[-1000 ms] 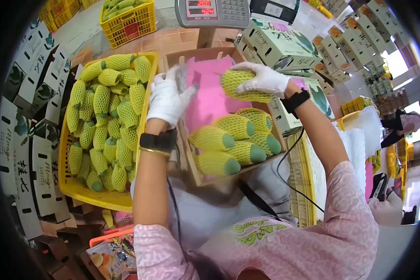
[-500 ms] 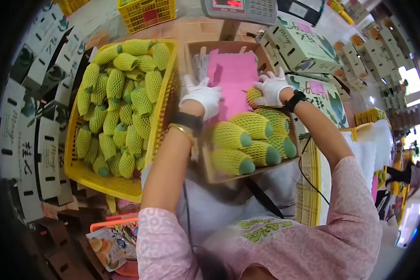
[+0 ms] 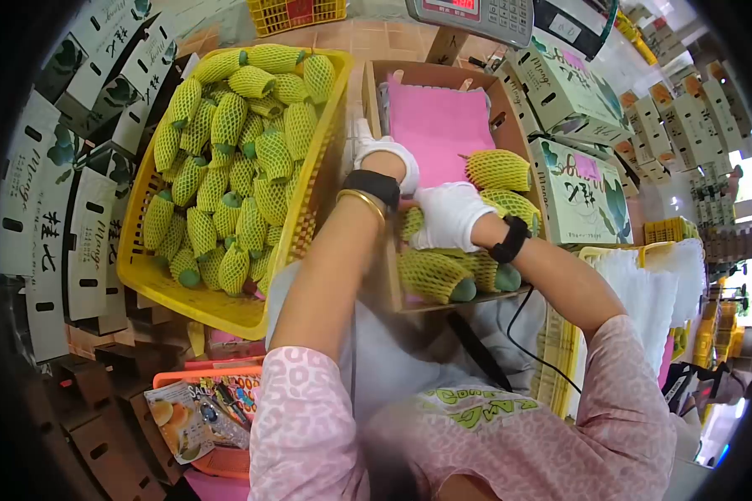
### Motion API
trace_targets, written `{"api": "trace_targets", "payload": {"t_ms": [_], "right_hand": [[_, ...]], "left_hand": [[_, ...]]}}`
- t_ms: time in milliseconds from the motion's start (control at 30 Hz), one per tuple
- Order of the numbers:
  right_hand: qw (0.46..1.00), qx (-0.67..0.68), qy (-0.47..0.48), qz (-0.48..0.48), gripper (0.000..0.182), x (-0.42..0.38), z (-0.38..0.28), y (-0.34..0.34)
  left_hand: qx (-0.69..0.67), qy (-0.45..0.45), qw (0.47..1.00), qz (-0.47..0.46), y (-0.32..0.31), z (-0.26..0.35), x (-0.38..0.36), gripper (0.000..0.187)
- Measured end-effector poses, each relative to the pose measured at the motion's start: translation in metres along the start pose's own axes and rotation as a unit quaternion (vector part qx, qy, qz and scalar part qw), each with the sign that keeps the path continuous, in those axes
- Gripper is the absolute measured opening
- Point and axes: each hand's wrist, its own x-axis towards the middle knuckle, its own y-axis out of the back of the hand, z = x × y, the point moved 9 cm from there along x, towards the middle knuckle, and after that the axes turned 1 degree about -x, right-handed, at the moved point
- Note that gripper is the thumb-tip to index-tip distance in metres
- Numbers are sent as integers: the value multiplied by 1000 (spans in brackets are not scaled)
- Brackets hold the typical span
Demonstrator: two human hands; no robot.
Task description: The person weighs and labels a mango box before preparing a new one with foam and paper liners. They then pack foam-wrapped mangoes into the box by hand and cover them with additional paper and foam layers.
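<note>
My left hand (image 3: 388, 159), in a white glove, is at the left wall of the cardboard box (image 3: 510, 125). One finger is stretched out; the others are partly hidden. My right hand (image 3: 449, 217), also gloved, is closed over a mango (image 3: 411, 224) in a yellow foam net, in the near left part of the box. Most of that mango is under my palm. Pink paper (image 3: 439, 121) covers the far part of the box. Another netted mango (image 3: 497, 170) lies by the right wall, and several more fill the near end, green tips towards me.
A yellow crate (image 3: 336, 159) full of netted mangoes stands on the left. A scale (image 3: 485, 17) is beyond the box. Printed mango cartons (image 3: 572, 188) are stacked on the right, with white foam sheets (image 3: 643, 288) nearer. More cartons (image 3: 92, 242) line the left side.
My right hand has left the mango by the right wall and moved nearer and left onto another. That mango now lies across the box. My left hand has shifted off the paper to the left wall.
</note>
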Motion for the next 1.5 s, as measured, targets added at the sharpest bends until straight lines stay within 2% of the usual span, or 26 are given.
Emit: {"api": "trace_targets", "payload": {"t_ms": [67,100,200,267,333,433,600,667,700,733,800,867,933,1000,1067,1133,1200,1333,1400,1467,1500], "right_hand": [[998,56,-10,-4,51,-6,8,17],[998,66,3,0,51,-5,11,21],[996,75,44,30,47,3,13,22],[999,35,-4,-40,42,13,14,6],[998,18,-3,-53,41,19,7,-5],[991,-82,6,-110,43,24,-6,-27],[993,-29,-4,-112,44,28,0,-40],[990,-40,3,-138,46,27,-3,-41],[983,-50,-3,-178,48,20,-4,-37],[983,-49,-1,-177,48,20,-3,-36],[992,-37,21,-117,45,22,-6,-17],[992,7,-16,-124,43,17,6,-4],[995,64,-10,-72,43,25,22,-7],[995,46,-7,-88,42,27,18,-7],[995,33,56,-71,40,32,5,-17],[995,25,67,-67,40,39,6,-26],[993,39,80,-75,40,34,0,-17],[997,-12,28,-72,44,43,9,-50],[998,32,38,-41,50,32,3,-41],[992,63,77,-74,45,25,1,-30],[992,65,65,-92,51,30,11,-30]], "left_hand": [[-19,34,999,-21,0,-2,-4,39],[-45,40,998,30,6,-1,-5,39],[-38,47,998,13,10,0,-11,38],[-55,47,997,8,7,-3,-5,37],[-29,44,998,17,4,-3,-1,35],[19,41,999,23,6,0,-8,32],[28,35,998,36,2,-1,0,31],[1,41,999,23,2,-5,3,30],[0,31,998,51,4,-5,2,30],[1,32,998,50,2,-3,3,30],[66,49,996,37,3,4,-5,31],[77,48,995,32,-2,6,-8,33],[99,57,991,67,-3,11,-9,35],[117,65,990,50,-7,14,-9,38],[156,67,985,37,-13,14,-9,40],[153,67,986,13,-17,14,-9,41],[148,80,985,47,-11,13,-11,41],[118,78,989,49,-7,11,-14,38],[106,76,989,65,-5,11,-14,37],[112,65,991,30,-4,12,-16,40],[114,65,991,24,-6,11,-14,41]]}}
